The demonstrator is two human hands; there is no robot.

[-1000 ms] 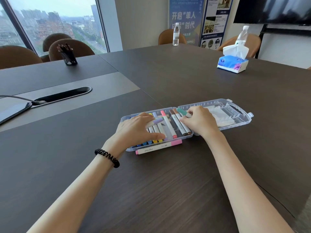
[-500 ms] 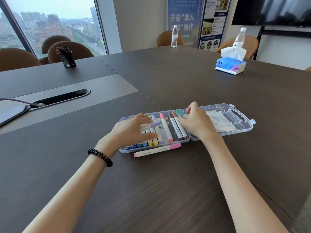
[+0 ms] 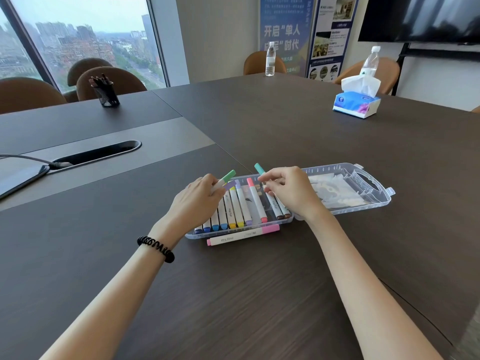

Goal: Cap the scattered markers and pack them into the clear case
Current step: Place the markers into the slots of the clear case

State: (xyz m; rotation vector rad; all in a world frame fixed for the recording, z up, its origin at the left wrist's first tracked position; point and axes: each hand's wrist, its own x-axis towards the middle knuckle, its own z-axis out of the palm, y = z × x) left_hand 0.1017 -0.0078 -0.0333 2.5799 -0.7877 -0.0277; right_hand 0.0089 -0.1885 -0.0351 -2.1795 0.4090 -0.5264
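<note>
Center frame: clear case (image 3: 345,168) open, most markers (image 3: 233,211) racked. Left grip (image 3: 197,201) pinches green marker (image 3: 228,177), maybe purple too; right grip (image 3: 291,193) pinches teal marker (image 3: 259,169). Pink marker (image 3: 244,235) lies on bench (image 3: 259,294), unpacked.

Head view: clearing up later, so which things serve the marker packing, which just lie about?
Job: clear plastic case, markers inside, pink-capped white marker beside it, green-capped marker in left hand, teal-capped marker in right hand.
Idle: blue tissue pack, black pen cup.
</note>
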